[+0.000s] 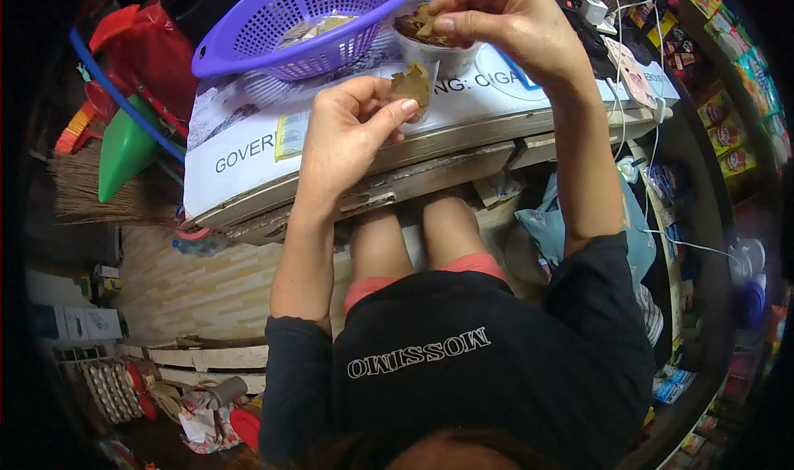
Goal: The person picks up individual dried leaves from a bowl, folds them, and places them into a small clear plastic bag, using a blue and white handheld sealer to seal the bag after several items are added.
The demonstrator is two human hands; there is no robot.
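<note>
My left hand [366, 123] pinches a small clear bag or cup with dried brown leaf pieces [411, 85] showing in it, over the table's near edge. My right hand [496, 20] has thumb and fingers closed on a dried leaf piece [428, 26], just above a round clear plastic tub [434, 51] of dark dried leaves. Left of the tub, a purple plastic colander [298, 61] sits on the table with small packets or pale pieces [316, 31] in it.
The table [248, 178] has a printed cover. A yellow packet [290, 136] lies near its edge. A round clear lid [505, 76] is right of the tub. White cables and a pink phone-like object [629, 73] lie farther right. A broom [105, 185] stands left.
</note>
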